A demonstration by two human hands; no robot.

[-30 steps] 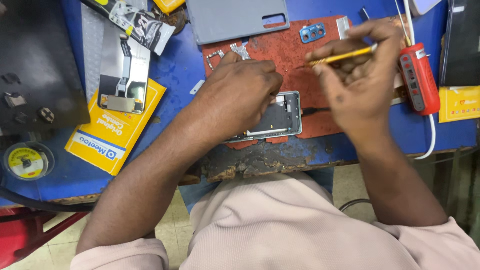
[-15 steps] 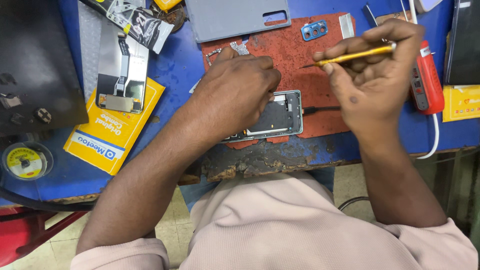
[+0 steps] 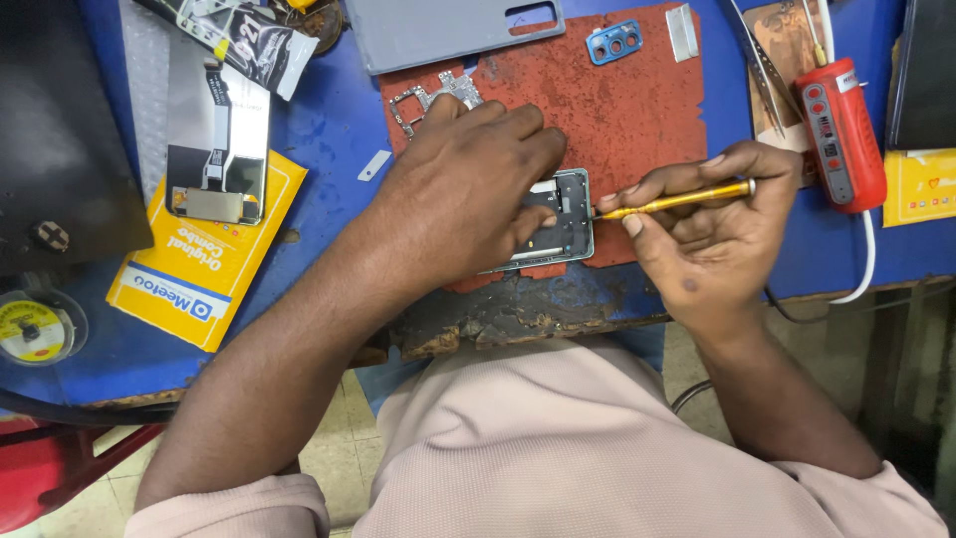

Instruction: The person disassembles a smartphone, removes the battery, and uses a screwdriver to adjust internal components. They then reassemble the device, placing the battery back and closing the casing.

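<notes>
An opened phone frame [image 3: 564, 221] lies on a worn red mat [image 3: 637, 110] at the bench's front edge. My left hand [image 3: 463, 184] lies flat over it, fingers pressing on its top and hiding most of it. My right hand [image 3: 707, 234] grips a thin yellow screwdriver [image 3: 677, 200], held nearly level, with its tip at the frame's right edge.
A grey back cover [image 3: 448, 30], a blue camera bezel [image 3: 613, 43] and a metal bracket [image 3: 428, 100] lie at the mat's far side. A red device with a white cable [image 3: 841, 134] sits right. A display part [image 3: 214, 139] on a yellow box [image 3: 204, 259] lies left.
My right hand has come down from the mat's upper right and brought the screwdriver tip to the phone frame's right edge. My left hand has stayed on the frame.
</notes>
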